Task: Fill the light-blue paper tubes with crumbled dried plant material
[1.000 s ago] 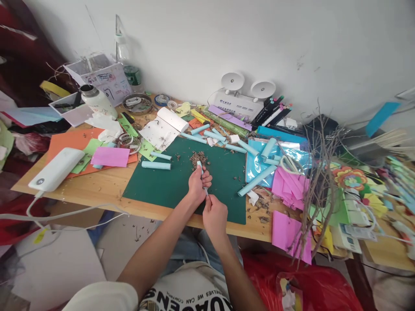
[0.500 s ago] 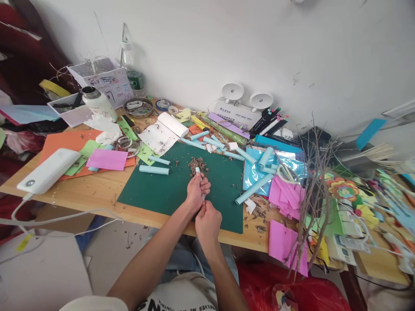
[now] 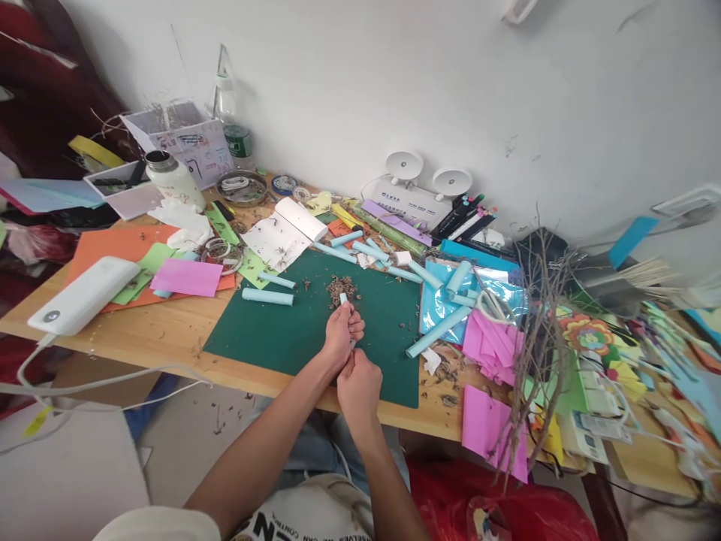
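Observation:
A light blue paper tube (image 3: 343, 298) is held in both my hands, its far end poking out past the fingers. My left hand (image 3: 339, 336) is closed round its upper part. Just below, my right hand (image 3: 360, 380) grips the lower end, mostly hidden by the fingers. Beyond the tube's tip lies a small heap of brown dry bits (image 3: 341, 288) on the green cutting mat (image 3: 264, 330). Two more rolled blue tubes (image 3: 268, 297) rest at the mat's left side.
Several blue tubes (image 3: 439, 330) lie on a plastic packet at the right, near pink paper (image 3: 493, 346) and a bundle of twigs (image 3: 544, 361). A white power bank (image 3: 84, 294) with a cable, an open bottle (image 3: 173, 180) and a twin-head lamp (image 3: 414, 199) stand around.
The camera view has shifted slightly. Both hands keep their hold on the blue paper tube in almost the same place.

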Demonstrator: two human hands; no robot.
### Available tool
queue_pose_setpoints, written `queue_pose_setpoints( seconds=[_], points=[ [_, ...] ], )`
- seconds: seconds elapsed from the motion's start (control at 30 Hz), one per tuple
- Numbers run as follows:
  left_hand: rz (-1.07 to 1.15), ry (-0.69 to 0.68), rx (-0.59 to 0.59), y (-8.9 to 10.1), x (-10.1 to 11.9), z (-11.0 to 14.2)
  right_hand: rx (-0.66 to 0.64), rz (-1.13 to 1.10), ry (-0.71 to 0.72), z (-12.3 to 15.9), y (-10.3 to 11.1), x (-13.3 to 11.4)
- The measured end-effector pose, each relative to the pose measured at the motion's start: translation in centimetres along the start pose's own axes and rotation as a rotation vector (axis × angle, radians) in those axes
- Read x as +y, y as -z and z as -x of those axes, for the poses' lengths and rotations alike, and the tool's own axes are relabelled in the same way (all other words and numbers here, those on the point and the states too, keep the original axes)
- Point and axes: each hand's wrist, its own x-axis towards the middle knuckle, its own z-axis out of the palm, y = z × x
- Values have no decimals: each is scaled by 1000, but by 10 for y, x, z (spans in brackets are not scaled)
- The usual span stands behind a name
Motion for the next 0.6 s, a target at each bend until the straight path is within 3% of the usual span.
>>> queue_pose_setpoints(
  seconds=[0.33,0.6],
  points=[
    [28,16,-39,0,-1,4,-77,114,29,9,25,8],
    [-17,-42,2,-4,1,7,17,64,14,7,12,8]
  ],
)
